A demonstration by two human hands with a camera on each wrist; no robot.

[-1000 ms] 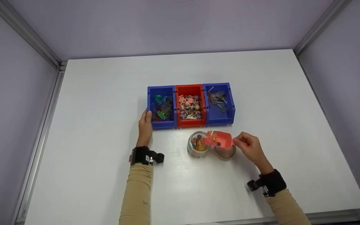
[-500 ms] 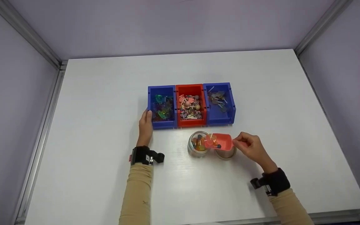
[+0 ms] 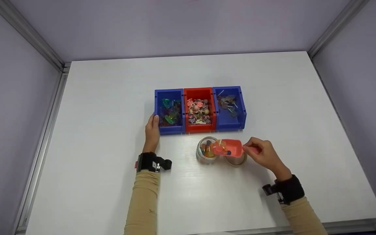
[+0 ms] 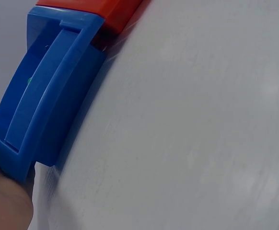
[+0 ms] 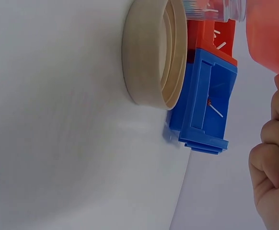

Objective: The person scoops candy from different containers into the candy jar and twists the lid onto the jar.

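My right hand (image 3: 262, 153) pinches the handle of a small red scoop (image 3: 230, 148) that holds a few sweets on sticks, tipped toward a clear glass jar (image 3: 207, 151) with coloured sweets inside. In the right wrist view the scoop (image 5: 270, 33) is at the top right, above my curled fingers (image 5: 273, 163). A beige jar lid (image 3: 236, 160) lies under the scoop, upturned. My left hand (image 3: 151, 130) rests flat against the left side of the left blue bin (image 3: 169, 111).
Three bins stand in a row: the left blue one, a red bin (image 3: 199, 110) of mixed sweets and a right blue bin (image 3: 228, 107) with a few grey pieces. White table (image 3: 109, 182) all around; purple walls on three sides.
The scoop has dropped slightly and moved closer over the jar mouth; my right wrist shifted a little right. The left hand has stayed put.
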